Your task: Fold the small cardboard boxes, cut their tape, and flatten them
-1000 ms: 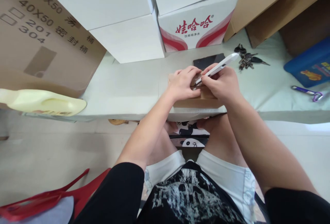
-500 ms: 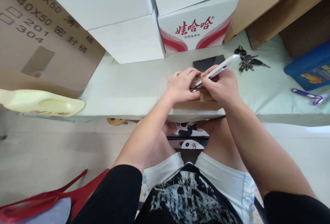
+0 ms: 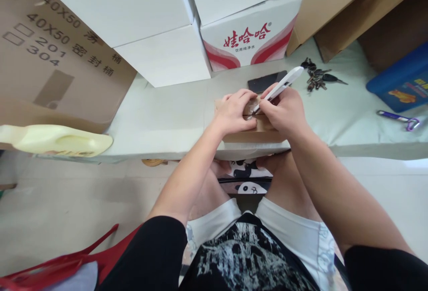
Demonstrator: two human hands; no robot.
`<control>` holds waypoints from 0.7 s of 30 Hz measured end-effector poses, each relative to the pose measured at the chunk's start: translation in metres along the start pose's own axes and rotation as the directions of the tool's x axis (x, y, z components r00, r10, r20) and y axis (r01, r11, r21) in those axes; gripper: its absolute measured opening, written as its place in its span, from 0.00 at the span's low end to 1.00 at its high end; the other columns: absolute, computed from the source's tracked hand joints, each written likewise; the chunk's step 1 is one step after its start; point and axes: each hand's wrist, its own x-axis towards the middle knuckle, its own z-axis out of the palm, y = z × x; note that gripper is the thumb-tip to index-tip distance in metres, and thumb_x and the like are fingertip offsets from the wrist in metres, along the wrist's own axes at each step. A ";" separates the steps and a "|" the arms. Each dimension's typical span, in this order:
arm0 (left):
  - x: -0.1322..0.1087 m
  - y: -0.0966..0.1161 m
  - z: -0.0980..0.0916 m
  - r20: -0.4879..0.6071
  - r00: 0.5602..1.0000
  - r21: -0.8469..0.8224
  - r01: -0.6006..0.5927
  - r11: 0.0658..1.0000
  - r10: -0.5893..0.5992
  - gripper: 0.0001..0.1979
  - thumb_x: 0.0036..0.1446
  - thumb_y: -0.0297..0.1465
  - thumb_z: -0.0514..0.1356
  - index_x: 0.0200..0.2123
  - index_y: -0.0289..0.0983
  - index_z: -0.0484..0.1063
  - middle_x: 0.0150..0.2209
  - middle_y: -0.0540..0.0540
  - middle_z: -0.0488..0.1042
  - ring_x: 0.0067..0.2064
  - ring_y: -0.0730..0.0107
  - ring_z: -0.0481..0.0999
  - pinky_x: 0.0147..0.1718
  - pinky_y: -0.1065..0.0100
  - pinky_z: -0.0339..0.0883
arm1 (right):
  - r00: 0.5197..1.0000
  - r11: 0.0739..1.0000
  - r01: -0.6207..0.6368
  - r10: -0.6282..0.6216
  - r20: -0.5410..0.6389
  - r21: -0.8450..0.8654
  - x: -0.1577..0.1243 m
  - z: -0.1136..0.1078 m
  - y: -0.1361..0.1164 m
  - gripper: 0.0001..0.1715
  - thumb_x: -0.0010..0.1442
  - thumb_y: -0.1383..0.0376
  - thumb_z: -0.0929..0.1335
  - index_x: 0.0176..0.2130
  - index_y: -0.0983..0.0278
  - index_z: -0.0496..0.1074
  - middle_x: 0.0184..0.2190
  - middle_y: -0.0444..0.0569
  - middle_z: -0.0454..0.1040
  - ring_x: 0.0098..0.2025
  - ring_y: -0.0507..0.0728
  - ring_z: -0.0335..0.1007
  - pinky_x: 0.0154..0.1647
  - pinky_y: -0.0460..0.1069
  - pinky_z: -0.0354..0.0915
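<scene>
A small brown cardboard box (image 3: 250, 136) with clear tape along its top seam lies at the table's front edge. My left hand (image 3: 234, 111) rests over its left part, fingers curved on the far side of the seam and thumb on the near side, steadying it. In my right hand (image 3: 286, 111) is a white utility knife (image 3: 281, 85), gripped like a pen and tilted up to the right. Its tip meets the taped seam beside my left thumb. Part of the box is hidden under both hands.
Behind the box lie a dark phone (image 3: 265, 81) and a bunch of keys (image 3: 321, 76). A purple razor-like tool (image 3: 397, 118) and a blue container (image 3: 401, 81) are at right. White cartons (image 3: 163, 59) stand behind; a pale yellow bottle (image 3: 63, 140) and large carton (image 3: 63, 76) are left.
The knife tip stays near the same place on the seam, with both hands almost unmoved on the box. The whole view has shifted slightly.
</scene>
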 end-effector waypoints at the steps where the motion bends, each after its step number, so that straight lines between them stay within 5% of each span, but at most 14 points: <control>1: 0.000 0.000 0.000 -0.002 1.000 -0.003 -0.001 1.000 0.001 0.30 0.51 0.34 0.63 0.59 0.40 0.69 0.63 0.43 0.73 0.64 0.55 0.73 0.64 0.57 0.61 | 1.000 1.000 0.001 -0.001 0.002 -0.004 0.000 0.000 0.000 0.09 0.48 0.73 0.69 0.26 0.58 0.70 0.23 0.44 0.73 0.28 0.57 0.70 0.36 0.55 0.70; 14: 0.001 0.001 0.000 0.004 1.000 0.002 0.014 1.000 -0.014 0.31 0.50 0.35 0.63 0.59 0.39 0.70 0.63 0.43 0.73 0.64 0.56 0.73 0.63 0.58 0.61 | 0.992 1.000 -0.002 0.006 -0.128 0.030 0.000 0.004 0.009 0.09 0.47 0.71 0.69 0.27 0.58 0.67 0.21 0.39 0.65 0.25 0.53 0.61 0.33 0.53 0.64; 17: 0.000 -0.001 0.001 -0.021 1.000 -0.005 0.002 1.000 -0.002 0.32 0.51 0.35 0.63 0.60 0.38 0.70 0.62 0.43 0.73 0.63 0.57 0.74 0.63 0.58 0.60 | 0.981 0.977 0.049 -0.009 -0.193 0.207 0.000 0.007 0.014 0.09 0.47 0.70 0.68 0.30 0.57 0.66 0.22 0.38 0.64 0.25 0.52 0.61 0.31 0.52 0.62; 21: -0.001 -0.003 0.002 -0.015 1.000 0.001 -0.003 1.000 0.003 0.31 0.51 0.35 0.63 0.61 0.38 0.70 0.63 0.43 0.73 0.63 0.57 0.74 0.64 0.58 0.60 | 0.965 0.800 0.119 0.046 -0.258 0.588 0.004 -0.012 0.016 0.13 0.50 0.65 0.68 0.35 0.55 0.61 0.24 0.37 0.60 0.23 0.52 0.62 0.25 0.50 0.59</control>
